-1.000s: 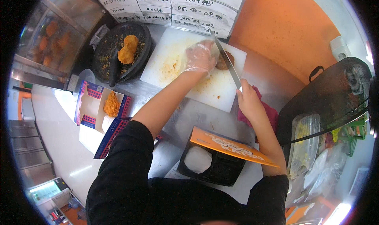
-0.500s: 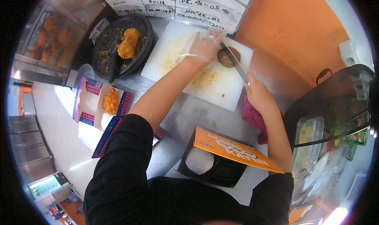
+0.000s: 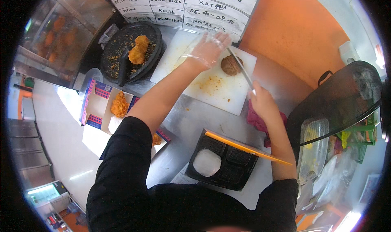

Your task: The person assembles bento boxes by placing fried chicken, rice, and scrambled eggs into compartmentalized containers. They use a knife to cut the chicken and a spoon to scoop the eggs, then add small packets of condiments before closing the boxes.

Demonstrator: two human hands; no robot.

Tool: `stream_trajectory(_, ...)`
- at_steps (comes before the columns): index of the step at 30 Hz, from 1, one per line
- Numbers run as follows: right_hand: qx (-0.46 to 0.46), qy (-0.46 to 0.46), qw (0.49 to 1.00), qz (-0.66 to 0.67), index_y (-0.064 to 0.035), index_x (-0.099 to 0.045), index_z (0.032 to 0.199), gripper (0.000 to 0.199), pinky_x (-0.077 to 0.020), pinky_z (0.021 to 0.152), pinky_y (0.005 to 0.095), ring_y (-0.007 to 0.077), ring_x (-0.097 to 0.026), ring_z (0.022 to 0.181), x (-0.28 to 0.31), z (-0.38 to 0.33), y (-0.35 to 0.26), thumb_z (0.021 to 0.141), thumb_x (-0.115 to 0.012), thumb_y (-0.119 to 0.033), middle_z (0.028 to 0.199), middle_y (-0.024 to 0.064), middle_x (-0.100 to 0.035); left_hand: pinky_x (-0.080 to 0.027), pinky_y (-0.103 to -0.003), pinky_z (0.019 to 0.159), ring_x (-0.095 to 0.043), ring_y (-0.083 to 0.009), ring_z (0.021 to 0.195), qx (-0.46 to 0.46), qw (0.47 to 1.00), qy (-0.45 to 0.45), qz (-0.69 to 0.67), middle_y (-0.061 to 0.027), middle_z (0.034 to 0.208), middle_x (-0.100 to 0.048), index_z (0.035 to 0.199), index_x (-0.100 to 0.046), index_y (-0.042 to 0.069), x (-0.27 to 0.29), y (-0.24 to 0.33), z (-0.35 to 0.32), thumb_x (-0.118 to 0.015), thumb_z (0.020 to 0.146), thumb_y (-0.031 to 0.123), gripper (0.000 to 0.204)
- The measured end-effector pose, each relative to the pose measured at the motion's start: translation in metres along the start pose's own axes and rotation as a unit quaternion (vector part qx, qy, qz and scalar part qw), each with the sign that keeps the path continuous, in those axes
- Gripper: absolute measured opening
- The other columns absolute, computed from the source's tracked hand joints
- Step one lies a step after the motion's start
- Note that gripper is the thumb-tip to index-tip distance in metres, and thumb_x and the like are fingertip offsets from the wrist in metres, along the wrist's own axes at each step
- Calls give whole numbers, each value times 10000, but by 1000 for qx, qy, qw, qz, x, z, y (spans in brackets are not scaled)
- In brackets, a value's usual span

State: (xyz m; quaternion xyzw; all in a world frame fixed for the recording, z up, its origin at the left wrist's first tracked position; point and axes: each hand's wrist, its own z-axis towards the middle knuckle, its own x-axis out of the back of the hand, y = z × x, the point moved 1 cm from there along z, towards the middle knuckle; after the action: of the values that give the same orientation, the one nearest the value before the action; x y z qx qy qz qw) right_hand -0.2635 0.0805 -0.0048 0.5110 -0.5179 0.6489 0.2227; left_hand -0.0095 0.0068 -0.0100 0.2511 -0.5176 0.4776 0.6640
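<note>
At upper centre of the frame, the left hand [image 3: 209,48], covered by a clear plastic glove, now hovers with fingers spread and released above the white cutting board [image 3: 211,85]. Half a second ago that hand rested nearer the brown patty [image 3: 231,65]; it has since lifted away to the left, leaving the patty uncovered. The right hand [image 3: 262,103] is clenched around the handle of a long knife [image 3: 242,71], whose blade runs up and left and meets the patty's right edge. Judged from this, the cut is under way without the left hand steadying the piece.

The patty is round, dark brown and rough-surfaced, lying near the board's upper right corner. Orange crumbs and grease smear the board's middle.

Noted nearby:
- a black stone mortar [image 3: 130,52] holding a fried chicken piece, upper left;
- an open cardboard box [image 3: 97,107] with another fried piece, left;
- a black compartment tray [image 3: 228,167] with a rice mound, lower centre on the steel worktop [image 3: 191,122];
- a pink cloth [image 3: 254,120] under the right wrist.
</note>
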Motion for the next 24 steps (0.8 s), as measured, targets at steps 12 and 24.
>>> stream_trajectory(12, 26, -24, 997, 67, -32, -423, 1060, 231, -438, 764, 545, 493, -575, 889, -2, 20, 41, 898, -526, -159, 888, 314, -604, -341, -408, 1067, -372, -267, 1331, 54, 983, -122, -128, -105, 1411, -423, 1323, -450, 107, -32, 14, 30, -538, 780, 13, 558)
stream_trajectory(24, -3, 8, 998, -57, -24, -424, 1034, 212, -458, 730, 545, 488, -584, 831, 3, 0, 2, 900, -518, -159, 883, 285, -600, -250, -523, 1089, -325, -236, 1366, 53, 990, -131, -27, -47, 1471, -373, 1381, -418, 129, -1, 9, 14, -519, 828, 104, 563)
